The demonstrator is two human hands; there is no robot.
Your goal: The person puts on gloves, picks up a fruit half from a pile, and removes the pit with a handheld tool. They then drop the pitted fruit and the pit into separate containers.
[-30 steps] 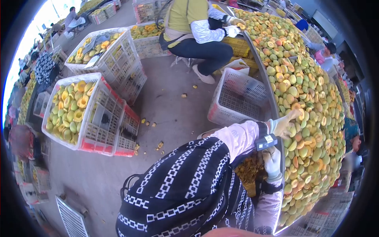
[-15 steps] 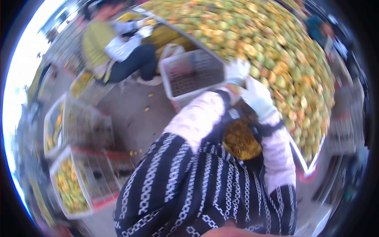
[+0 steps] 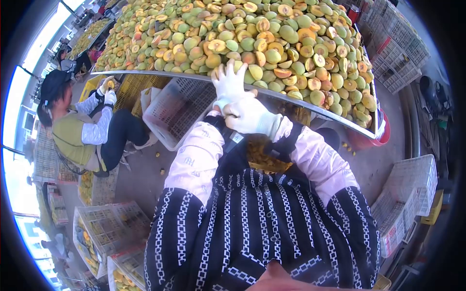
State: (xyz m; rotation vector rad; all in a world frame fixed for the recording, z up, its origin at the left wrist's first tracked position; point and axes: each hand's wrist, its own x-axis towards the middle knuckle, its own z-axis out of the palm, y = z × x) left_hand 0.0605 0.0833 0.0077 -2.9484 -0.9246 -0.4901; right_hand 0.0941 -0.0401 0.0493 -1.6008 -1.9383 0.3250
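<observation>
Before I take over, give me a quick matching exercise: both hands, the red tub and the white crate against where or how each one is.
1. Left hand
2. Right hand
3. Red tub
4. White crate

A. Below a corner of the table
B. Curled at the cuff of the left glove
C. Between the left arm and the seated co-worker
D. Fingers spread at the near edge of the fruit pile

Pairs: 1-D, 2-B, 3-A, 4-C
</observation>
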